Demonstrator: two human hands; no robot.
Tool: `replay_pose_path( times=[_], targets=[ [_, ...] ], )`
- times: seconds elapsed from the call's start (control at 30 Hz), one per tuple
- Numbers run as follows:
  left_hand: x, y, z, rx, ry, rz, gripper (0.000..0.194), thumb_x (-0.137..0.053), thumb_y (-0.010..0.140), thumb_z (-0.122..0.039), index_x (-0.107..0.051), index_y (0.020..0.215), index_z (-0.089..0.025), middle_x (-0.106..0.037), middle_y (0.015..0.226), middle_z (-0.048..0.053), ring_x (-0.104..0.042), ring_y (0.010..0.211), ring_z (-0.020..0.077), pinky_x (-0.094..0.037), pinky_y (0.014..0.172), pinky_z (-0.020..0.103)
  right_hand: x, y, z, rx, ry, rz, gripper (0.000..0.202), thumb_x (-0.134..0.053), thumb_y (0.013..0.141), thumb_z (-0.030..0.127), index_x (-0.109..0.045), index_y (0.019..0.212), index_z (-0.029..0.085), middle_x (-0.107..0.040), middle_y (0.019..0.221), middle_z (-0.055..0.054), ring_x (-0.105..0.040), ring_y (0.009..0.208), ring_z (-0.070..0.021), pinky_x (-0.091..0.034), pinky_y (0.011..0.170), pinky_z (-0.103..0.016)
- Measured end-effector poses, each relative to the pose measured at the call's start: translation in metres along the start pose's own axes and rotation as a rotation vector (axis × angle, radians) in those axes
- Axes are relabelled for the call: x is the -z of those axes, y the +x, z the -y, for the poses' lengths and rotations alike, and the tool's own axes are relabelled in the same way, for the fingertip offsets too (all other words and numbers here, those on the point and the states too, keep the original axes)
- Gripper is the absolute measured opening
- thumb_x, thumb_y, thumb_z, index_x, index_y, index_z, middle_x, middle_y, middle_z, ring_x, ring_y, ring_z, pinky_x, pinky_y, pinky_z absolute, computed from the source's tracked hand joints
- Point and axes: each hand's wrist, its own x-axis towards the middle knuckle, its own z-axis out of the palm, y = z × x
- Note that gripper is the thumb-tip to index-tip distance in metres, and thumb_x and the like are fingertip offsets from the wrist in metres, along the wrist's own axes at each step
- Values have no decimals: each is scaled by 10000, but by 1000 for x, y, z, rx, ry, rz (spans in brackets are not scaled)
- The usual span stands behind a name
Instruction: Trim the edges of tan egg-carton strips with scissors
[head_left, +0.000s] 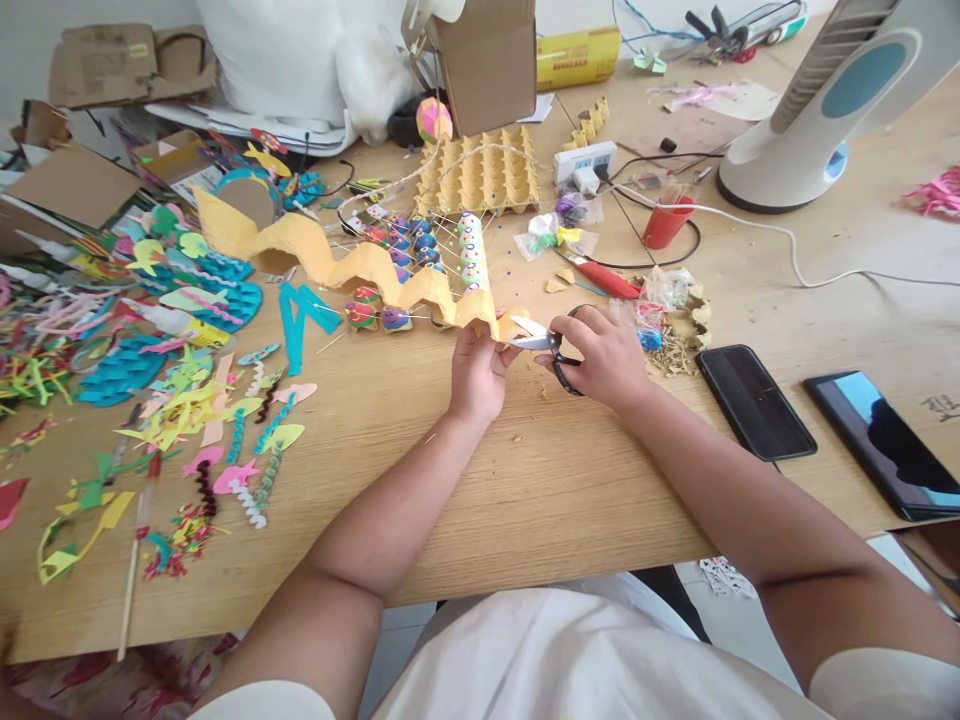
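My left hand (480, 375) grips the near end of a long zigzag strip of yellow egg carton (360, 268), which reaches up and away to the left above the table. My right hand (600, 355) holds black-handled scissors (556, 350), fingers through the loops. The parted blades meet the strip's end just beside my left fingers. Behind the strip lie painted egg-carton pieces (412, 245) in blue and red, with thin sticks among them. A white piece with coloured rings (472, 250) lies close by.
An uncut egg tray (480, 170) lies at the back. Right of it are a power strip (585, 160), a red cup (667, 220), a red-handled cutter (607, 280) and a fan (817, 110). Two phones (757, 400) rest at right. Colourful paper scraps (180, 410) cover the left.
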Motion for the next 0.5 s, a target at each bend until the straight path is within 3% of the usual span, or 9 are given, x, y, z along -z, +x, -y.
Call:
replay_pose_path(
  times=[0.37, 0.5],
  targets=[
    [1, 0, 0, 13, -8, -6, 315, -811, 794, -468, -677, 1005, -276, -753, 1162, 33, -693, 1166, 208, -562, 915, 290, 6, 2, -1, 19, -90, 21, 538, -438, 991, 684, -703, 1108, 231, -648, 921, -89, -544, 867, -239, -353, 720, -346],
    [0, 0, -2, 27, -12, -11, 280, -797, 810, -437, -678, 998, -267, -755, 1170, 38, -705, 1102, 186, -564, 871, 271, 8, 3, -1, 24, -98, 21, 551, -421, 995, 689, -712, 1091, 231, -647, 901, -82, -540, 846, -229, -337, 708, -341]
  ],
)
